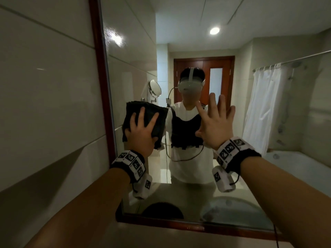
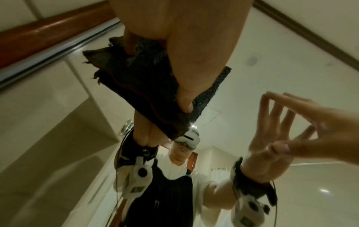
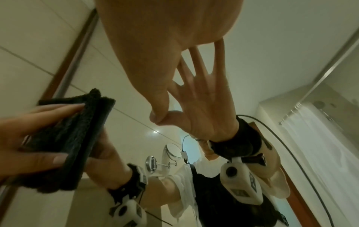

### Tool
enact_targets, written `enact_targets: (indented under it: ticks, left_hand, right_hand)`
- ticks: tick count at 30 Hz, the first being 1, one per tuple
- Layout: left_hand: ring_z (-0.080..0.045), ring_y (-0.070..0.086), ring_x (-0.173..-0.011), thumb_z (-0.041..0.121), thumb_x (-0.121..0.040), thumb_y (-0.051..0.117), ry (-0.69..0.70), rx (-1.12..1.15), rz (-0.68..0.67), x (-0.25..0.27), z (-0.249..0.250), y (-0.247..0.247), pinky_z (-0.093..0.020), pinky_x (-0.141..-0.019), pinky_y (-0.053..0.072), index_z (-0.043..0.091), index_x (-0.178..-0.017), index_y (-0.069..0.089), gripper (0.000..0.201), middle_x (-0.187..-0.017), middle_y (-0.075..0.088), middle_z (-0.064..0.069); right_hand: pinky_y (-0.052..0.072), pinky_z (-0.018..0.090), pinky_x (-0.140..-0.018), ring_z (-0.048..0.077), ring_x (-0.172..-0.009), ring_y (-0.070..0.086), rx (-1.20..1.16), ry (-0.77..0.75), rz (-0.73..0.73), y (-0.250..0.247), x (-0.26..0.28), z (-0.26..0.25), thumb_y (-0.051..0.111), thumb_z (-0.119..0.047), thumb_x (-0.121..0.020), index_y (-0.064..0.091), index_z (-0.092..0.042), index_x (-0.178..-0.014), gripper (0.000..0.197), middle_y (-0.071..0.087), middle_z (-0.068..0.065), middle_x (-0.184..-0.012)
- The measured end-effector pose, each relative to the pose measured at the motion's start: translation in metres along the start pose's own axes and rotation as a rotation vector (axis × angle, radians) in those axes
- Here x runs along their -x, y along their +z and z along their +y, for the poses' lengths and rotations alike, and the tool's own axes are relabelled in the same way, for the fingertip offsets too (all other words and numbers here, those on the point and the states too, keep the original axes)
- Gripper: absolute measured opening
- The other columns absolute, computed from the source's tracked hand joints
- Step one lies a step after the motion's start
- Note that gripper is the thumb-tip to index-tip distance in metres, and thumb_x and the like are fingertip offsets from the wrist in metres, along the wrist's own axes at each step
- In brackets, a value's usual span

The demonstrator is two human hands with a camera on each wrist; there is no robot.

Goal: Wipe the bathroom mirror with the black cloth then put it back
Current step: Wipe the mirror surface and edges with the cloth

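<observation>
Against the mirror, the left hand presses the black cloth.

Pale glossy wall tiles, reflected wooden door, white shower curtain, ceiling downlight

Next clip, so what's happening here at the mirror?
A person is wiping the bathroom mirror. The left hand presses a folded black cloth flat against the glass near the wooden frame. The right hand is spread open, its fingertips meeting their reflection on the glass, holding nothing.
</observation>
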State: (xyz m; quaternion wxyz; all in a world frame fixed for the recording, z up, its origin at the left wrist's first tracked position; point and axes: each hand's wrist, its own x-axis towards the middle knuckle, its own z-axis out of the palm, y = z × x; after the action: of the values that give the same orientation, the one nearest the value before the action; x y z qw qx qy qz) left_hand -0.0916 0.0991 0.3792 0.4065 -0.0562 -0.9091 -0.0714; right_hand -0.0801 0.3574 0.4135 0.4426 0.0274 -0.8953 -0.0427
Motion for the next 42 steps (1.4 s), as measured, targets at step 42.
enact_targets:
  ticks: [42]
  left_hand:
    - [-0.048, 0.002, -0.146, 0.043, -0.083, 0.073, -0.083, 0.065, 0.015, -0.033, -0.049, -0.016, -0.067, -0.107, 0.033, 0.049, -0.153, 0.009, 0.096, -0.165, -0.007, 0.001]
  right_hand:
    - [0.005, 0.072, -0.113, 0.036, -0.150, -0.016, -0.051, 0.001, 0.048, 0.017, 0.010, 0.007, 0.074, -0.060, -0.074, 0.000, -0.039, -0.157, 0.113, -0.015, 0.006, -0.165]
